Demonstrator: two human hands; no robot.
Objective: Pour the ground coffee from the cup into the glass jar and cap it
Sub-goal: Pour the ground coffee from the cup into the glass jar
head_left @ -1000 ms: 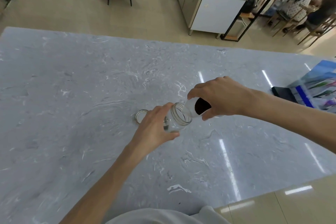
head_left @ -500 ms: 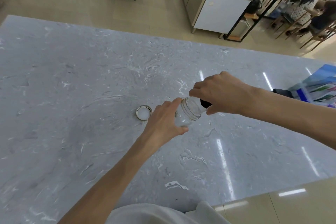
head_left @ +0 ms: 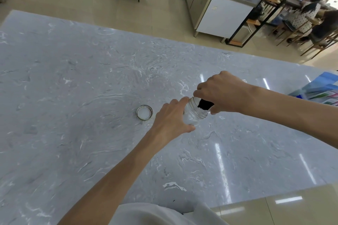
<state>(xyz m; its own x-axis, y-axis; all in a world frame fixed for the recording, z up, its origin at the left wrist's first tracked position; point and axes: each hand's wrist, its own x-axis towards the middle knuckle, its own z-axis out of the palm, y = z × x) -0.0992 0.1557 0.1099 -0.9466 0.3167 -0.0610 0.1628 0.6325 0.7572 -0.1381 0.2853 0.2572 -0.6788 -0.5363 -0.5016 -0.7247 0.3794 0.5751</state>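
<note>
My left hand grips the clear glass jar, which is tilted with its threaded mouth toward the right. My right hand holds a small clear cup tipped against the jar's mouth; dark ground coffee shows inside it at the rim. Most of the cup is hidden under my fingers. The metal lid lies upside down on the grey marble table, a little left of my left hand.
Blue and clear plastic packaging lies at the table's right edge. Beyond the table's far edge are a steel counter, a black shelf frame, chairs and seated people. The table's near edge runs at bottom right.
The cup has tipped further and closed onto the jar's mouth. Both hands and the jar have shifted slightly right and away; the lid now lies uncovered.
</note>
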